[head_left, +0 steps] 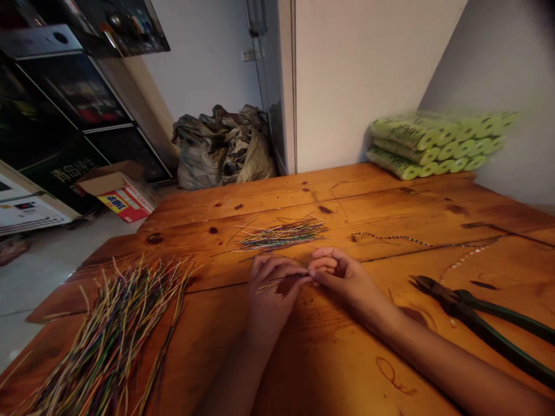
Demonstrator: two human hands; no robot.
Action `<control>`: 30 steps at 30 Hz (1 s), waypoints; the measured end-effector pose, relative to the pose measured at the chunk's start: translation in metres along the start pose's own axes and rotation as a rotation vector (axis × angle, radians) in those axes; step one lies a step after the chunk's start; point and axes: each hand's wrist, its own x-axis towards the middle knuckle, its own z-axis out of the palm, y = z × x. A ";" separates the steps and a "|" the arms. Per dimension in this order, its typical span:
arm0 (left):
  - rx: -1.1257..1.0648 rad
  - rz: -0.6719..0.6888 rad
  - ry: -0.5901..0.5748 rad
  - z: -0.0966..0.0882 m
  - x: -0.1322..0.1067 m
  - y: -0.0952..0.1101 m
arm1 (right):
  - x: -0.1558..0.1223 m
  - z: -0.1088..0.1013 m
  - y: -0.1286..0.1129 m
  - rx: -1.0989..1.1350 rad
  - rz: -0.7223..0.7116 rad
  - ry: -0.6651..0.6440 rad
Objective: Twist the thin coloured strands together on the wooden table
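My left hand (274,292) is closed around a few thin wires (269,286), whose pale and dark ends stick out to its left. The fingertips of my right hand (336,270) meet those of the left and pinch the other end of the same wires. What exactly lies between the right fingertips is partly hidden. Just beyond both hands lies a small bundle of short coloured wires (284,234). A far larger heap of long coloured wires (124,323) covers the table's left side. To the right, cutting pliers (466,309) with dark green handles rest on the wood with their jaws pointing left.
A thin striped cord (403,238) stretches across the right of the wooden table (208,358). Green-wrapped rolls (429,144) are stacked at the far right corner. Past the far edge are grey plastic bags (221,150) and an open cardboard box (124,193) on the floor.
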 end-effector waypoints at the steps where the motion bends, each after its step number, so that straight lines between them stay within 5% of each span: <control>1: 0.008 -0.003 0.000 0.000 0.000 0.000 | 0.000 0.000 0.000 -0.006 -0.003 0.002; 21: 0.009 0.009 -0.032 -0.001 0.001 -0.002 | -0.002 0.002 0.000 -0.070 -0.101 -0.043; 30: -0.095 -0.046 -0.076 0.001 0.001 -0.004 | -0.009 0.004 -0.010 -0.360 -0.218 -0.033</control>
